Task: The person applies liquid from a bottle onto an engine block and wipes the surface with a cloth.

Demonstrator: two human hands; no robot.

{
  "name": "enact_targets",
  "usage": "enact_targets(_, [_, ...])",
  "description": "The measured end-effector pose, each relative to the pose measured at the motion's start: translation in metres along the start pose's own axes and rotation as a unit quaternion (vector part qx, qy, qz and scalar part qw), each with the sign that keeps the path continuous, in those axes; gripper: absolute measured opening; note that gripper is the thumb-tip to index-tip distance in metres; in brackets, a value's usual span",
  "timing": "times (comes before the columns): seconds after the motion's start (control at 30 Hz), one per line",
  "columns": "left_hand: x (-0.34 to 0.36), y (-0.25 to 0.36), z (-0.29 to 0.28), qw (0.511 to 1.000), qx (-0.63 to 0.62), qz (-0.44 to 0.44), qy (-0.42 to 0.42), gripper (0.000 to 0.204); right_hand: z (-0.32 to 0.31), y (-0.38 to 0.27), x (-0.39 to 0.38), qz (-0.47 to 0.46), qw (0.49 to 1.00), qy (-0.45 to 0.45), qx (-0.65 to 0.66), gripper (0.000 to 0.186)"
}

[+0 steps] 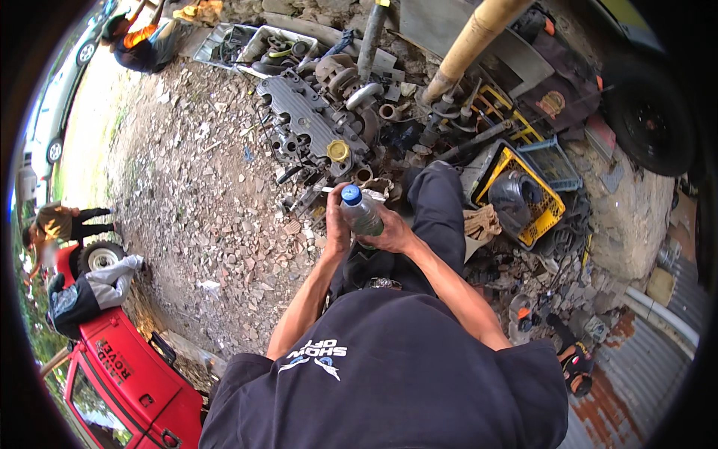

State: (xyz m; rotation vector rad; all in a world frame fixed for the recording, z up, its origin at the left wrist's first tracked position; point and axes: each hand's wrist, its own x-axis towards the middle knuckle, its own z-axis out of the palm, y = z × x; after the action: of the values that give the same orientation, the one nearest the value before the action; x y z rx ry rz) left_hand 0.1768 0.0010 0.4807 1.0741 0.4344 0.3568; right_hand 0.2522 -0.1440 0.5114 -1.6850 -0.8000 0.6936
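From my remote post, taking mid-view as the dial's centre, I logged a red off-road vehicle (123, 348) at 8 o'clock and a person (142, 51) in orange and dark clothing at 10. A grey ribbed valve cover (303, 108) lay at 11, a yellow filler cap (338, 150) at its near end. At the centre, the left hand (338, 224) was closed along the left side of a clear plastic bottle (364, 220); the right hand (392, 233) gripped its right side, lower down. I found the blue screw cap (351, 194) seated, the bottle tilted with its top toward 11. A bamboo pole (471, 52) slanted at 1, a yellow plastic crate (555, 209) sat at 3, and a black wheel (649, 118) stood at 2.
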Motion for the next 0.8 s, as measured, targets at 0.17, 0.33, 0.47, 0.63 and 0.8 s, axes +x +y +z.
enact_targets(0.17, [0.05,0.008,0.007,0.983,-0.062,0.004,0.172,0.059,-0.044,0.0,0.06,-0.025,0.996,-0.069,0.059,0.078])
enact_targets(0.33, [0.108,-0.009,0.036,0.901,0.033,0.017,0.432,0.035,-0.108,0.019,0.135,-0.1,0.978,-0.164,0.079,0.076])
enact_targets(0.47, [0.153,-0.019,0.067,0.872,-0.026,0.046,0.486,0.031,-0.177,0.055,0.205,-0.124,0.96,-0.239,0.08,0.089])
enact_targets(0.63, [0.184,-0.013,0.115,0.834,-0.03,0.034,0.549,0.034,-0.269,0.083,0.307,-0.078,0.961,-0.261,0.047,0.084])
enact_targets(0.8, [0.185,0.014,0.167,0.768,-0.106,0.089,0.625,0.031,-0.353,0.041,0.404,-0.065,0.974,-0.215,-0.009,0.078])
